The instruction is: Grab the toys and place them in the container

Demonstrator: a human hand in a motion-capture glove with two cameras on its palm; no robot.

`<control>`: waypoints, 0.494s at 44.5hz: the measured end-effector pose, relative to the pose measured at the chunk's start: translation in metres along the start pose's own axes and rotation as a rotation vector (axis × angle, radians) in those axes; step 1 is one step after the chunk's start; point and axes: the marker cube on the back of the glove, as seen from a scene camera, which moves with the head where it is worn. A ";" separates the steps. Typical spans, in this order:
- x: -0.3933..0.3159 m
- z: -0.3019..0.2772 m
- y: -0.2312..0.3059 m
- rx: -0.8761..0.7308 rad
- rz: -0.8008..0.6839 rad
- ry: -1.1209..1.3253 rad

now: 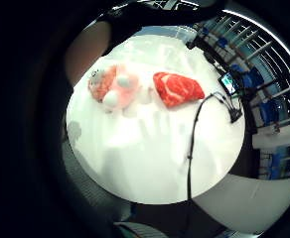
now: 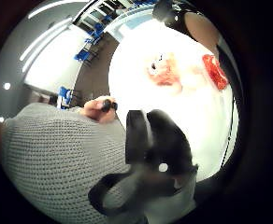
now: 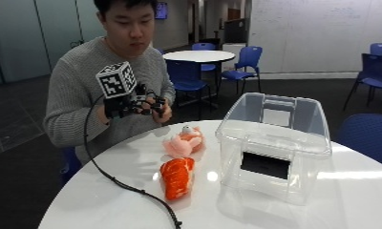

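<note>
Office common area or meeting space, probably. Indicated by round white tables (image 3: 198, 56), blue chairs (image 3: 243, 63) grouped around them, dark floor, glass partition walls (image 3: 26, 33) and a large pale wall panel (image 3: 318, 33), possibly a whiteboard.

Plush toy (image 3: 183, 141) behind meat toy (image 3: 177, 177), container (image 3: 273, 145) apparently just beside.

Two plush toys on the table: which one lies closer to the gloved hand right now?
The pink plush toy. It lies on the table's far side, just below the raised gloved right hand; the red-and-white steak-patterned plush lies farther from it, toward the camera.
</note>
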 end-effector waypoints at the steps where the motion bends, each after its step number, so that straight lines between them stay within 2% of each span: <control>1: 0.001 0.000 0.000 0.001 -0.002 0.000; 22: 0.039 0.006 0.011 -0.007 0.009 -0.040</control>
